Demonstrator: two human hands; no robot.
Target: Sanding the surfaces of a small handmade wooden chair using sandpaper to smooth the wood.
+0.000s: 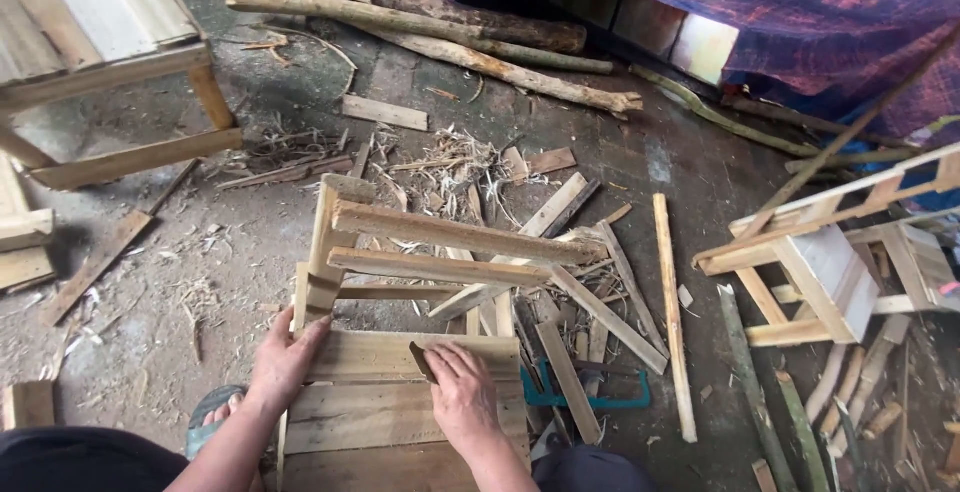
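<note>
Dirty concrete floor, shavings, scattered slats, logs by blue tarp, daylight
</note>
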